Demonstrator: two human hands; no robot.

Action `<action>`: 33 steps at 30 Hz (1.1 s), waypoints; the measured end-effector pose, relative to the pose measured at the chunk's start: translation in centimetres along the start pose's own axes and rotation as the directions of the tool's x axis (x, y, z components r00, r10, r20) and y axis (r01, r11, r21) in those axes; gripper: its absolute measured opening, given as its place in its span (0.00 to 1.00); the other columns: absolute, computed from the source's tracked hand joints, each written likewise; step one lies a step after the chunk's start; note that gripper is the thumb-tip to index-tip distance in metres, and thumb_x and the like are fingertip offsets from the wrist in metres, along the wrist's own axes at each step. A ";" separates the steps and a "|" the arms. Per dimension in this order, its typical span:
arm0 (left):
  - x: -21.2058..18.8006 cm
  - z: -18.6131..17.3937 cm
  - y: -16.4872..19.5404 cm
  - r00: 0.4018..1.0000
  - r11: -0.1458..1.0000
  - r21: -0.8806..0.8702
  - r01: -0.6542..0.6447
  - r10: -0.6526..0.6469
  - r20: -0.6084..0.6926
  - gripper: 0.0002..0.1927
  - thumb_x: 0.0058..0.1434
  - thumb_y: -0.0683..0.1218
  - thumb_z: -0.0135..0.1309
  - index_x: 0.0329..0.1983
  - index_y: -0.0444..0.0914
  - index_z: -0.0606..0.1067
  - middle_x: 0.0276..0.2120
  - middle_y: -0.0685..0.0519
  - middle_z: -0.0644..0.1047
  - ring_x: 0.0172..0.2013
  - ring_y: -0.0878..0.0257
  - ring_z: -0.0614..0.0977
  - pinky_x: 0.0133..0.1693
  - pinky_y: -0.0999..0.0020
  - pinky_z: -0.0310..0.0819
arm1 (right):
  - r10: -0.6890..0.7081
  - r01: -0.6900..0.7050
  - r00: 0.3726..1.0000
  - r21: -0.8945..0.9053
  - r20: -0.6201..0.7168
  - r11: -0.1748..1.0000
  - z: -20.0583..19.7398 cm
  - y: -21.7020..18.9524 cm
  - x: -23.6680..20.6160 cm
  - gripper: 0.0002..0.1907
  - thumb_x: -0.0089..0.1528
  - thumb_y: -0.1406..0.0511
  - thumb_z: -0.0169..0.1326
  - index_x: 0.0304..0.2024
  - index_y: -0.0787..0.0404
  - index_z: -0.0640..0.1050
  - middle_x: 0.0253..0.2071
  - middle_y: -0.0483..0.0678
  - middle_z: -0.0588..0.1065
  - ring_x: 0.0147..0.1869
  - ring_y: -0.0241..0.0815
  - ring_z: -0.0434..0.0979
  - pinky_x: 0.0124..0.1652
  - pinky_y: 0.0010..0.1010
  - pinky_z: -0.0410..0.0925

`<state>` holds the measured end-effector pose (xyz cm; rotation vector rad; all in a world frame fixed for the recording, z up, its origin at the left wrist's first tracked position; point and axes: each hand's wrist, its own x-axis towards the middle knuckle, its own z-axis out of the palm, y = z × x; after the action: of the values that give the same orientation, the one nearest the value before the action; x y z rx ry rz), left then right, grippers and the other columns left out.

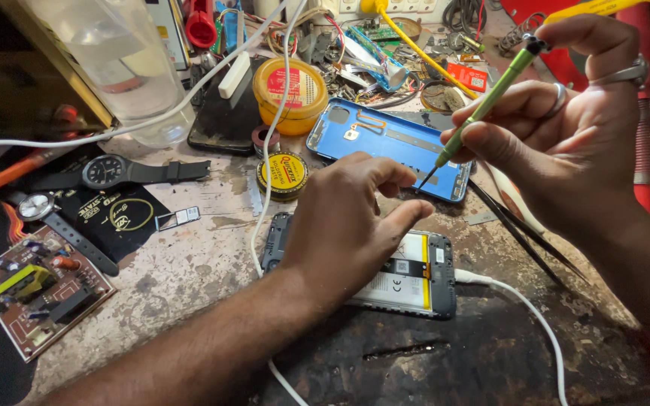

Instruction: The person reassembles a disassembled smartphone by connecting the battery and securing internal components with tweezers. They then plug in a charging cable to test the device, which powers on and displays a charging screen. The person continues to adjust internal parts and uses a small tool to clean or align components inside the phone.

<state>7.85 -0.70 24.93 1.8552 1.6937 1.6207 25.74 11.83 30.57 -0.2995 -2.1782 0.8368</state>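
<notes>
Left hand (347,218) flat on opened phone (430,282); right hand (566,128) gripping green screwdriver (483,105); round yellow tin (283,174) behind.

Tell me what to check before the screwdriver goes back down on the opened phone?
1. Opened phone held steady: ok, the left hand presses on it.
2. Green screwdriver gripped: ok, the right hand pinches the shaft, tip raised off the phone.
3. White cable unplugged: not ok, it appears to be plugged into the phone's end.
4. Blue back cover out of the way: ok, it lies apart behind the phone.
5. Tweezers within reach: ok, beside the right hand.
6. Screw on the tip: cannot tell, too small.
</notes>
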 end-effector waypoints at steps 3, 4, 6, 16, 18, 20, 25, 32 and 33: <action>0.3 0.4 -0.2 0.992 0.988 -0.093 0.120 -0.116 0.040 0.10 0.55 0.48 0.66 0.34 0.38 0.83 0.28 0.52 0.84 0.25 0.66 0.85 0.30 0.70 0.80 | 0.080 -0.080 0.997 -0.024 -0.015 0.996 -0.2 -0.2 0.1 0.34 0.65 0.75 0.57 0.61 0.58 0.49 0.43 0.63 0.79 0.48 0.50 0.86 0.50 0.40 0.79; 0.3 0.5 -0.2 0.993 0.987 -0.107 0.116 -0.112 0.043 0.09 0.56 0.48 0.66 0.35 0.38 0.83 0.28 0.53 0.85 0.25 0.67 0.85 0.30 0.71 0.80 | 0.057 -0.057 0.998 -0.007 -0.007 0.998 -0.2 -0.2 0.1 0.34 0.66 0.75 0.57 0.62 0.58 0.49 0.43 0.63 0.79 0.47 0.50 0.86 0.51 0.40 0.80; 0.5 0.5 -0.5 0.993 0.985 -0.132 0.110 -0.105 0.046 0.07 0.57 0.47 0.65 0.35 0.39 0.84 0.28 0.55 0.85 0.25 0.70 0.85 0.29 0.73 0.79 | 0.007 -0.008 1.000 0.031 0.007 0.999 0.0 0.0 0.2 0.35 0.66 0.75 0.58 0.63 0.57 0.49 0.44 0.64 0.78 0.46 0.50 0.86 0.53 0.41 0.83; 0.7 0.4 -0.8 0.991 0.985 -0.117 0.127 -0.120 0.066 0.07 0.57 0.47 0.65 0.33 0.38 0.84 0.26 0.54 0.85 0.24 0.70 0.85 0.30 0.73 0.80 | -0.196 0.209 0.975 -0.144 0.102 0.967 -0.2 -0.2 -0.2 0.37 0.66 0.78 0.58 0.66 0.61 0.49 0.41 0.62 0.78 0.50 0.52 0.86 0.52 0.40 0.80; 0.7 0.3 -0.8 0.990 0.984 -0.122 0.128 -0.120 0.070 0.08 0.57 0.47 0.65 0.33 0.38 0.84 0.26 0.54 0.85 0.24 0.70 0.85 0.29 0.73 0.80 | -0.227 0.243 0.968 -0.173 0.111 0.954 0.0 -0.2 -0.4 0.37 0.65 0.78 0.58 0.67 0.63 0.50 0.43 0.63 0.77 0.52 0.53 0.85 0.53 0.41 0.79; 0.6 0.3 -0.7 0.990 0.984 -0.122 0.130 -0.122 0.067 0.08 0.57 0.47 0.65 0.33 0.38 0.84 0.26 0.54 0.85 0.24 0.70 0.85 0.29 0.74 0.80 | -0.240 0.265 0.961 -0.202 0.140 0.943 0.2 -0.1 -0.5 0.35 0.63 0.80 0.56 0.65 0.65 0.52 0.45 0.65 0.77 0.54 0.56 0.83 0.53 0.42 0.79; 0.5 0.2 -0.5 0.995 0.991 -0.109 0.076 -0.069 0.071 0.09 0.58 0.48 0.65 0.34 0.38 0.84 0.28 0.54 0.85 0.22 0.69 0.84 0.27 0.72 0.78 | -0.196 0.217 0.971 -0.160 0.134 0.963 -0.2 -0.7 -0.9 0.36 0.64 0.79 0.56 0.65 0.64 0.49 0.47 0.63 0.77 0.54 0.53 0.84 0.53 0.41 0.79; -0.6 -0.6 1.0 0.983 0.983 0.032 -0.182 0.183 0.000 0.15 0.64 0.49 0.62 0.48 0.36 0.80 0.41 0.46 0.82 0.40 0.56 0.85 0.42 0.62 0.79 | -0.105 0.127 0.988 -0.203 0.111 0.971 -1.0 -2.2 -1.2 0.36 0.64 0.79 0.56 0.66 0.59 0.51 0.43 0.63 0.78 0.53 0.53 0.84 0.55 0.41 0.79; -1.0 -0.8 1.3 0.968 0.967 0.074 -0.244 0.247 -0.035 0.15 0.67 0.48 0.61 0.51 0.34 0.78 0.45 0.44 0.81 0.44 0.52 0.84 0.47 0.59 0.78 | -0.085 0.110 0.991 -0.272 0.105 0.956 -1.4 -2.4 -1.5 0.36 0.64 0.80 0.55 0.66 0.60 0.51 0.43 0.64 0.78 0.54 0.54 0.84 0.57 0.43 0.78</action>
<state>8.28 -2.41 25.59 2.1537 1.6092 1.7221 27.89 10.00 31.96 -0.2930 -2.3784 0.4977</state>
